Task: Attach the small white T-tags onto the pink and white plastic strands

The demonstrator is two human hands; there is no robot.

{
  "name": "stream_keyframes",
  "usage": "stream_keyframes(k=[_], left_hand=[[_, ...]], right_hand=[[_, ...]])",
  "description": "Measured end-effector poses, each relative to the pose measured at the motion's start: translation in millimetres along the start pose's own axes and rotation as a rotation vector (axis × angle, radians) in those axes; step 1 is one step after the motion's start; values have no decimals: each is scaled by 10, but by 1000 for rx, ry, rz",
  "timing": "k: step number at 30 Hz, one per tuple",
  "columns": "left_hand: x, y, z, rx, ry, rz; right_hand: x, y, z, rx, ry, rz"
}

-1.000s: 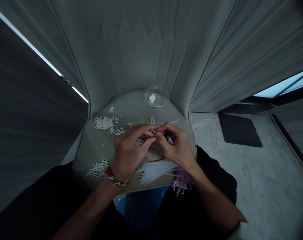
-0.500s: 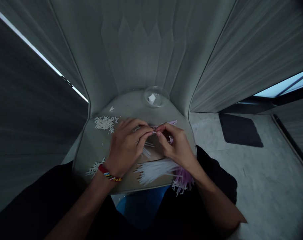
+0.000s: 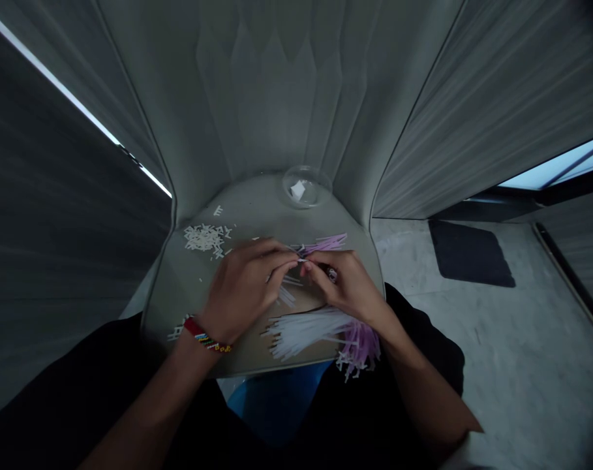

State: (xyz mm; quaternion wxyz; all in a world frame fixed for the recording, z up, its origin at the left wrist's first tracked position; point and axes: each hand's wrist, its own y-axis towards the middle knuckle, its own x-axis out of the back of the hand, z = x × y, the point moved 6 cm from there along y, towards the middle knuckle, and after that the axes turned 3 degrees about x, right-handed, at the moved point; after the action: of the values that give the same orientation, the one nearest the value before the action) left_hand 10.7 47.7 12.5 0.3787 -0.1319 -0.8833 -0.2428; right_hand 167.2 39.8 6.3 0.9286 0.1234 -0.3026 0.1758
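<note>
Left hand (image 3: 247, 281): back is turned upward, thumb and fingers are pinched
Right hand (image 3: 349, 284): thumb and index finger are pinched
Forearms (image 3: 154, 391): 2, both are angled inward

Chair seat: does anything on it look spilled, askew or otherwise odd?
Mildly. The bundle of thin purple sticks overhangs the front right edge of the chair seat, so it might slip off. A few white bits lie strayed around the small white pieces, heaped at the left. I see no clear damage.

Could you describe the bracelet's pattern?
The bracelet is red with multicoloured stripes and yellow patches; head view.
</note>
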Motion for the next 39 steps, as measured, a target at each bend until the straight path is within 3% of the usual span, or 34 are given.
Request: stream_keyframes(k=[16,21,31,39], left_hand=[[-62,17,-69,-69,91,47],[-30,11,-77,-105,67,-21],[-55,9,-62,-106,34,39],[-47,-1,-79,-115,31,-17]], right_hand=[[7,-2,15,7,16,-2],[18,1,13,9,7,17],[-3,-8,23,-10,30,55],[0,-8,25,-32,94,50]])
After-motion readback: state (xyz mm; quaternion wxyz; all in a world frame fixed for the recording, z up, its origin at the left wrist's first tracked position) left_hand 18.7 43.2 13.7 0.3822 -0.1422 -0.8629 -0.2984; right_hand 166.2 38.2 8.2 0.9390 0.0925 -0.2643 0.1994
